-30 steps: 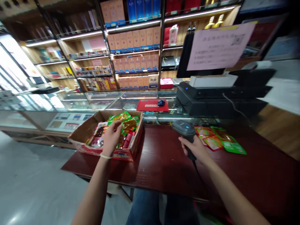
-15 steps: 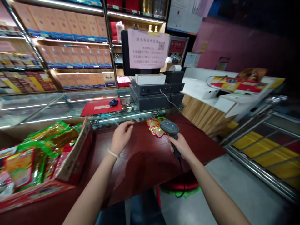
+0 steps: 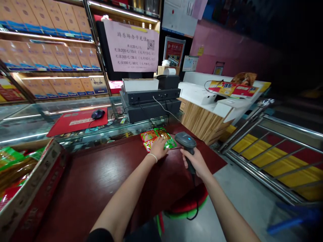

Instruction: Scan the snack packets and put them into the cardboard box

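Note:
My right hand (image 3: 198, 162) is wrapped around the handle of a dark grey barcode scanner (image 3: 186, 139). A small blue light glows on the scanner's head, and its black cable hangs down below the table edge. My left hand (image 3: 158, 148), with a pale band at the wrist, reaches across to several small snack packets. Its fingers lie stretched out over a green-edged snack packet (image 3: 169, 143), partly covering it. Beside that, a red-edged snack packet (image 3: 147, 136) rests on the dark red table (image 3: 108, 178).
At left stands a cardboard box (image 3: 47, 174) holding snack packets. Behind the table is a glass counter (image 3: 73, 104) with a mouse (image 3: 98, 114) on a red mat (image 3: 73, 121). A signed monitor (image 3: 131, 47) rises above the cash drawer (image 3: 151, 109). A metal railing (image 3: 290, 161) runs along the right.
My left hand has moved right and forward from above the bare table onto the packets. The scanner stays in my right hand. The view has turned right.

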`<state>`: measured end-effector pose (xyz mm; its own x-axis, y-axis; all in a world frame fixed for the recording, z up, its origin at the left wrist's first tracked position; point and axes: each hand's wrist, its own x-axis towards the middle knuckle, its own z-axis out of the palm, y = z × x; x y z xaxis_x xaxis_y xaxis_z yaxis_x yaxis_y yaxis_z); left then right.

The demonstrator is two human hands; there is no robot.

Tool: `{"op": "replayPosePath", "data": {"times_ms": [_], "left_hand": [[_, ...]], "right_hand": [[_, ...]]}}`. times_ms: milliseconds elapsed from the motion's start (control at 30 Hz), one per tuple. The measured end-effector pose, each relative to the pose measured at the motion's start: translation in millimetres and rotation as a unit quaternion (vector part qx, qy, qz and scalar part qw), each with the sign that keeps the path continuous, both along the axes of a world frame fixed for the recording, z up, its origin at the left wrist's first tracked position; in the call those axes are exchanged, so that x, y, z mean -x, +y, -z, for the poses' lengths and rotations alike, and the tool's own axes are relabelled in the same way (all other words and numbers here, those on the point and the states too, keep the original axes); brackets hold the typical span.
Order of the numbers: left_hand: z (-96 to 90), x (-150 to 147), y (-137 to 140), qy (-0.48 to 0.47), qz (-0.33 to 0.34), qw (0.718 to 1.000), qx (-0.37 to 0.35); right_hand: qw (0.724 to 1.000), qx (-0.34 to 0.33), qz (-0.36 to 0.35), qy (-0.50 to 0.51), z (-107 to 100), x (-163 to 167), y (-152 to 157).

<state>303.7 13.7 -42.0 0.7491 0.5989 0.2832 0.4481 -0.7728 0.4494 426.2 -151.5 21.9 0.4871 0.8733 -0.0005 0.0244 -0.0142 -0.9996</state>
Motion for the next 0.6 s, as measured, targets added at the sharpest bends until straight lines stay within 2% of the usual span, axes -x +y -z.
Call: {"op": "replayPosePath", "data": {"times_ms": [133, 267, 433, 600], "left_hand": [[18.7, 9, -4, 0.053, -0.021, 0.998, -0.026], [18.6, 41, -10, 0.040, -0.060, 0.997, -0.043], [11.0, 103, -18, 0.047, -0.086, 0.994, -0.050], [5.6, 180, -25, 0.085, -0.124, 0.986, -0.067]], "right_hand": [[1.000, 0.005, -0.003, 0.008, 3, 2, 4], [1.000, 0.009, -0.014, 0.010, 1, 9, 7], [0.999, 0.012, -0.040, 0.009, -3, 31, 15], [0.995, 0.009, -0.098, 0.015, -12, 71, 31]]}}
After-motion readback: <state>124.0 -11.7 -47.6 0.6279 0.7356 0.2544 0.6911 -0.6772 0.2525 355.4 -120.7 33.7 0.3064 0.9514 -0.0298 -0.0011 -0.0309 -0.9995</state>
